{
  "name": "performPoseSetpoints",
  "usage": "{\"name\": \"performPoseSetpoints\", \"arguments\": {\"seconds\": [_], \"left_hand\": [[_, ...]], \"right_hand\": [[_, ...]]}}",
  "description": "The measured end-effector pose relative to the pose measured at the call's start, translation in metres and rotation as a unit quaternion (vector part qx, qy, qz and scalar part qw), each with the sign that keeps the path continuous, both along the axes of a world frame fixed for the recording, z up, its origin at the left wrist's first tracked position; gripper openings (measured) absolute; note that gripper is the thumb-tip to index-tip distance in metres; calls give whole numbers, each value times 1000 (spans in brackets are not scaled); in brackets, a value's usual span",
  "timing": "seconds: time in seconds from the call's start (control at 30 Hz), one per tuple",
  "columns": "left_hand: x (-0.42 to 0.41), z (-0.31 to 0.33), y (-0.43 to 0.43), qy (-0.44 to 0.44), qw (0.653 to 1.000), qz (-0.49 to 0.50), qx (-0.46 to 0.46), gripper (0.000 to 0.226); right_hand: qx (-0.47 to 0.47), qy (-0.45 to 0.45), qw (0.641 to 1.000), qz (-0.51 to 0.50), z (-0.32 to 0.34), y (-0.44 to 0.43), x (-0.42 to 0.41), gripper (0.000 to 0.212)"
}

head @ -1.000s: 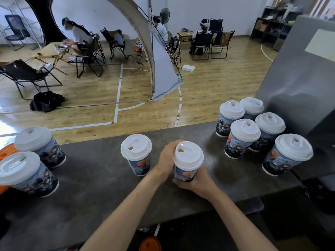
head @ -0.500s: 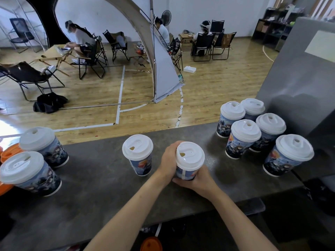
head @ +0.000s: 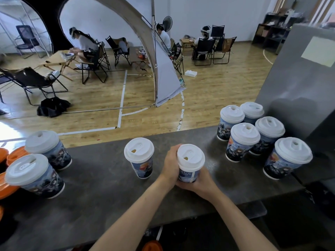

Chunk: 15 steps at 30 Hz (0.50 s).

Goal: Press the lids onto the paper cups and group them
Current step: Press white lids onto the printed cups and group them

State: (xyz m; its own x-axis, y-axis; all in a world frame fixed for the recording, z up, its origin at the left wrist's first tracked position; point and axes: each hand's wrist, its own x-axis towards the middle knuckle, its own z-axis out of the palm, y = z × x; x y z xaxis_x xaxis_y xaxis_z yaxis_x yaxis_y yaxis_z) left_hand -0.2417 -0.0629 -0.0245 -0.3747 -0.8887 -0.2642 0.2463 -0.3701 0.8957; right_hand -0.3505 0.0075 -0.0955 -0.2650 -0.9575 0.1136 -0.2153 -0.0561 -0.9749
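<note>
The left hand (head: 169, 165) and right hand (head: 198, 184) are clasping a lidded cup (head: 190, 161) at the dark stone counter (head: 101, 189). Beyond it, people (head: 82, 45) are sitting on folding chairs (head: 204, 48) over wooden flooring (head: 208, 91).

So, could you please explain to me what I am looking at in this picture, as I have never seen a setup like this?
There is no machine here: the grips are a person's two bare hands. The picture comes from a wide-angle camera worn on that person's head, looking forward and down. The left grip and right grip both curl round one paper cup with a white lid on it, at a dark counter. Another lidded cup stands just to its left. Five lidded cups stand grouped on the right, and two more on the left, near some orange items.
</note>
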Motion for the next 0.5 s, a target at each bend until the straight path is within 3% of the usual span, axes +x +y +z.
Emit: {"name": "performPoseSetpoints", "arguments": {"seconds": [0.1,0.17,0.27,0.33,0.43,0.5], "left_hand": [[-3,24,0,-19,999,22,28,39],[1,62,-4,16,998,-44,29,51],[13,135,-15,-3,976,-169,-139,90],[24,184,-18,-5,944,-216,-250,84],[33,234,-13,34,931,-240,-274,73],[37,254,-6,42,926,-242,-288,66]], "right_hand": [[-8,-64,998,-18,15,5,3,67],[-30,-115,992,-40,52,8,12,54],[-56,-168,984,-10,132,14,23,79],[-69,-220,971,54,189,20,25,85],[-98,-322,923,185,248,34,29,65],[-111,-340,906,225,271,40,35,62]]}}
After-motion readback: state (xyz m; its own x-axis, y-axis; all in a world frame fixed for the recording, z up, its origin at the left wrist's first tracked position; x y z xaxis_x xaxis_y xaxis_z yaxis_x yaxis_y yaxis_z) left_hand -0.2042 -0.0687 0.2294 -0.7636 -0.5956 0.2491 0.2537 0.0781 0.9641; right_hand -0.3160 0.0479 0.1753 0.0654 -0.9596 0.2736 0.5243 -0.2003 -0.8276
